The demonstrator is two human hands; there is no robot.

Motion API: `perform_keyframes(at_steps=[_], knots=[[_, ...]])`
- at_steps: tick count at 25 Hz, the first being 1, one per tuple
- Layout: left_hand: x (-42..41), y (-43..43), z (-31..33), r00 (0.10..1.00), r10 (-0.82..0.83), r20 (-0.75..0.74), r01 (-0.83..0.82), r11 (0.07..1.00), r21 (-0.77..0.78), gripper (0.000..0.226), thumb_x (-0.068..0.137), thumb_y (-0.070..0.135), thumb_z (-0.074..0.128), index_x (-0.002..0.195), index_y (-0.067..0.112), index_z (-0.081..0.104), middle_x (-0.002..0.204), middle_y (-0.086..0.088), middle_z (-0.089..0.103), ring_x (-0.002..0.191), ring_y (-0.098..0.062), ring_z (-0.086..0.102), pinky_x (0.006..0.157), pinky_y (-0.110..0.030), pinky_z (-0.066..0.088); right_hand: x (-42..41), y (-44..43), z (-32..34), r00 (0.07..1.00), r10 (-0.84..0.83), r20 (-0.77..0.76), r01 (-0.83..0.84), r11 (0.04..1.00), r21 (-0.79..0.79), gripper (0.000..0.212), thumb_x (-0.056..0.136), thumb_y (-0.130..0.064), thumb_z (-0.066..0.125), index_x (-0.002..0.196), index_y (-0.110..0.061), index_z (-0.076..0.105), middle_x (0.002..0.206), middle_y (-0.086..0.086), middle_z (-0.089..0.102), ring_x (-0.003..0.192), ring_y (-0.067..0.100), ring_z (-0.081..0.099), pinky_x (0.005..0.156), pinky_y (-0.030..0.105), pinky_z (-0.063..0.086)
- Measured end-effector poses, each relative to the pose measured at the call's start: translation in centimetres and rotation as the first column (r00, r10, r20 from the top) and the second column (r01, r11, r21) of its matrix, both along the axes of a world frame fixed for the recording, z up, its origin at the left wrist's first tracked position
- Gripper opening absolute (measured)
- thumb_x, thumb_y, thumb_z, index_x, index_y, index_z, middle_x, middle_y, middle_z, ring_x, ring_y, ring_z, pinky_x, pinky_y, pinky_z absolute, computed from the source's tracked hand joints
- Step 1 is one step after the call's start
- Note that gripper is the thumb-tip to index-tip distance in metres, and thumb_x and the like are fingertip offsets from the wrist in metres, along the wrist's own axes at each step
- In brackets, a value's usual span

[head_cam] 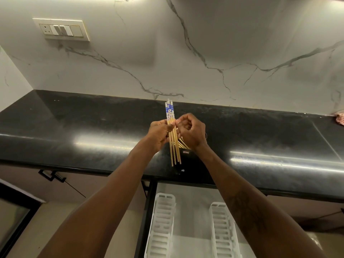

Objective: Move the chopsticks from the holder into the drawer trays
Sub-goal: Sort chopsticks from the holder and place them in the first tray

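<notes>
My left hand point(160, 135) is closed around a bundle of several bamboo chopsticks point(173, 138) with blue and white patterned tops, held upright above the black counter. My right hand point(191, 131) is beside the bundle, fingers curled, its thumb and fingertips at the chopsticks near the painted tops. More chopstick tips point(183, 144) show under my right wrist, at the mouth of a dark holder point(188, 155) that is mostly hidden by my arm. Below the counter an open drawer holds two white slotted trays, one on the left point(161, 226) and one on the right point(222, 229).
The glossy black counter point(83, 127) runs across the view with a white marble wall behind it. A switch plate point(61, 29) is on the wall at upper left. A reddish cloth point(339, 120) lies at the counter's far right. A black cabinet handle point(51, 175) sticks out at lower left.
</notes>
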State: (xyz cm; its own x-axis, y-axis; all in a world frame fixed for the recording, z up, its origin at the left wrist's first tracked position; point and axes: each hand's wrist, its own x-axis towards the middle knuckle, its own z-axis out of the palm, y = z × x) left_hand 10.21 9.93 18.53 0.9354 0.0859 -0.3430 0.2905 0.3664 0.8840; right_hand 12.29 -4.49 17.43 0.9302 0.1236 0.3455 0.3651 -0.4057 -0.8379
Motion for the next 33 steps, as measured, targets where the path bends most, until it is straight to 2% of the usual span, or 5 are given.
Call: perform_keyframes(at_steps=[3,5,10,22,33], knots=[[-1.2,0.0,-0.2,0.978,-0.208,0.008,0.208,0.978,0.027,0.025,0.104,0.009,0.057,0.125,-0.005,0.062,0.098,-0.019,0.074,0.090,-0.029,0.076,0.084,-0.044,0.063,1.0,0.9,2.2,0.978,0.051,-0.201,-0.028,0.993,0.114,0.046,0.104,-0.022,0.056,0.149,-0.018,0.045,0.140,0.007,0.061,0.120,0.019,0.064,0.096,0.031,0.056],[-1.9,0.1,-0.3,0.946,-0.325,0.021,0.324,0.946,0.026,0.027,0.104,0.007,0.057,0.127,-0.007,0.060,0.100,-0.019,0.074,0.092,-0.029,0.075,0.085,-0.045,0.063,1.6,1.2,2.8,0.960,0.103,-0.261,-0.068,0.988,0.140,0.051,0.107,-0.026,0.049,0.156,-0.023,0.035,0.152,0.009,0.051,0.128,0.023,0.059,0.102,0.039,0.054],[-2.5,1.0,-0.7,0.917,-0.398,0.020,0.398,0.917,0.005,0.028,0.103,0.006,0.058,0.130,-0.003,0.060,0.109,-0.023,0.073,0.095,-0.031,0.075,0.087,-0.050,0.062,2.0,0.7,1.9,0.942,0.171,-0.287,-0.078,0.948,0.308,0.034,0.110,-0.017,0.040,0.136,-0.007,0.059,0.124,0.016,0.069,0.099,0.025,0.075,0.092,0.045,0.060],[-5.6,1.8,-2.3,0.894,-0.448,0.004,0.447,0.894,0.032,0.030,0.102,0.005,0.060,0.128,-0.010,0.062,0.112,-0.025,0.072,0.102,-0.037,0.074,0.091,-0.054,0.060,-1.9,2.0,0.4,0.918,0.156,-0.364,-0.022,0.938,0.346,0.025,0.108,-0.019,0.047,0.119,-0.005,0.065,0.097,0.019,0.074,0.084,0.029,0.077,0.080,0.041,0.064],[-13.0,2.5,-8.8,0.894,-0.433,-0.117,0.445,0.890,0.106,0.022,0.101,0.004,0.060,0.122,-0.001,0.067,0.107,-0.020,0.074,0.100,-0.036,0.074,0.090,-0.051,0.061,-9.6,1.5,-6.0,0.815,0.318,-0.484,-0.101,0.901,0.422,0.031,0.102,-0.020,0.060,0.130,-0.007,0.059,0.109,0.020,0.072,0.094,0.030,0.076,0.085,0.040,0.063]])
